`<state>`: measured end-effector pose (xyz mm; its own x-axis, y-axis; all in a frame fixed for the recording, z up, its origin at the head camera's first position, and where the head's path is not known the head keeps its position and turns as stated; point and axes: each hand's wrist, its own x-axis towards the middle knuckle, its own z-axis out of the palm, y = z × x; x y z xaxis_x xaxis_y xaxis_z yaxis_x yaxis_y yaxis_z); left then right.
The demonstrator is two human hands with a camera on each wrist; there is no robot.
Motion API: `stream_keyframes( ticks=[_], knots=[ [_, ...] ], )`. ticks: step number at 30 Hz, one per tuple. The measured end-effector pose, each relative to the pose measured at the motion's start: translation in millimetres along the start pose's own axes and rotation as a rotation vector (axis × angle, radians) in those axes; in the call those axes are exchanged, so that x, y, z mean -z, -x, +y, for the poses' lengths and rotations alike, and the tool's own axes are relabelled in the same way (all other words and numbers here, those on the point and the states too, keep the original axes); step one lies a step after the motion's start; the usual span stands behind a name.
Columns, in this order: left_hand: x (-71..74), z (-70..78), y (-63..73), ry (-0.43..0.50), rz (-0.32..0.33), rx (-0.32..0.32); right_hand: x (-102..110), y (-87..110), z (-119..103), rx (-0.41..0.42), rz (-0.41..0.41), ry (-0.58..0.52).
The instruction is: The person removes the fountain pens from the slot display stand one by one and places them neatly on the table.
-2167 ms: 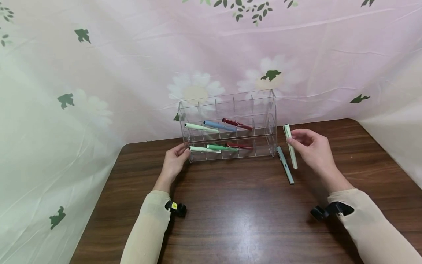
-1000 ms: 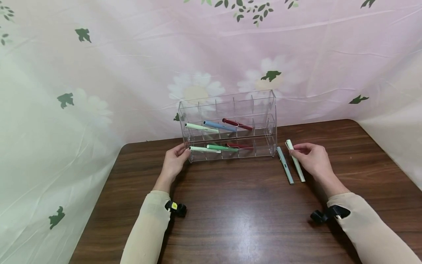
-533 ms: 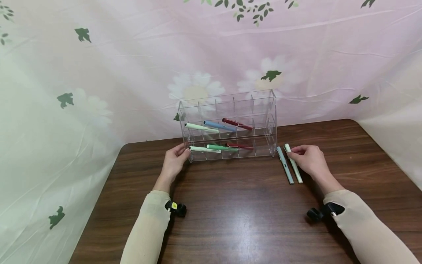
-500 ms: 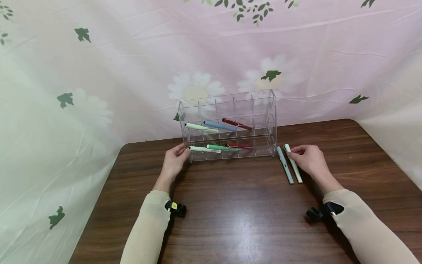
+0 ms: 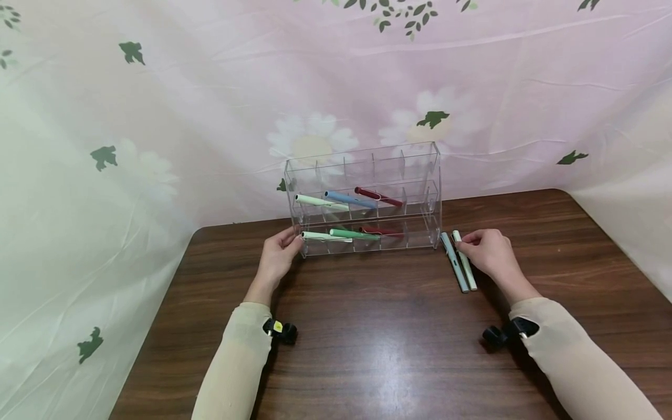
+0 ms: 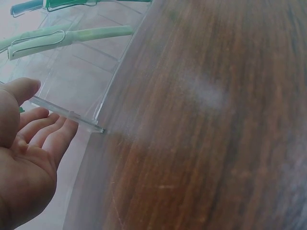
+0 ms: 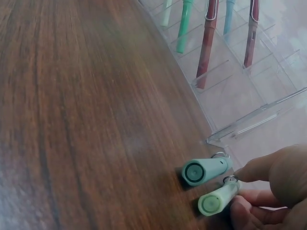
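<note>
At the left end of a clear acrylic pen holder (image 5: 388, 166), my left hand (image 5: 277, 255) grips the side panel, thumb on one face and fingers on the other, as the left wrist view shows. My right hand (image 5: 493, 255) pinches a pale green pen (image 5: 466, 268) near its clip end. That pen lies on the table close along the right side of a blue-grey pen (image 5: 454, 263). In the right wrist view, the blunt ends of the blue-grey pen (image 7: 196, 171) and the pale green pen (image 7: 213, 202) point toward the camera, side by side.
Tilted in the holder's upper tier are a pale green pen (image 5: 317, 202), a blue pen (image 5: 346, 199) and a dark red pen (image 5: 375, 195). Its lower tier has white-green, green (image 5: 352, 235) and red pens. A floral cloth (image 5: 236, 116) hangs behind the wooden table (image 5: 367, 326).
My right hand has lowered the pale green pen from above the table, then brought it left until it lies close along the blue-grey pen. My left hand stays on the holder.
</note>
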<state>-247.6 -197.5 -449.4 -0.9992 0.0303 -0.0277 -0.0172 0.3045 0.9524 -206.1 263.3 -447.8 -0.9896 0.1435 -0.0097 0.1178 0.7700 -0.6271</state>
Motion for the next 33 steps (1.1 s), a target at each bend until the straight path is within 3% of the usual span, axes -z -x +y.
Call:
stream_keyframes(
  ticks=[13,20,33],
  knots=[
    [-0.3,0.6,-1.8,0.023,0.004,-0.001,0.2,5.7,4.4,0.056,0.024,-0.01],
    [-0.6,-0.1,-1.3,0.017,0.0,-0.008,4.2,13.1,3.4,0.029,-0.016,-0.128],
    [0.2,-0.7,0.1,0.01,-0.004,-0.008,12.4,20.6,-6.5,0.031,0.03,-0.264]
  ],
)
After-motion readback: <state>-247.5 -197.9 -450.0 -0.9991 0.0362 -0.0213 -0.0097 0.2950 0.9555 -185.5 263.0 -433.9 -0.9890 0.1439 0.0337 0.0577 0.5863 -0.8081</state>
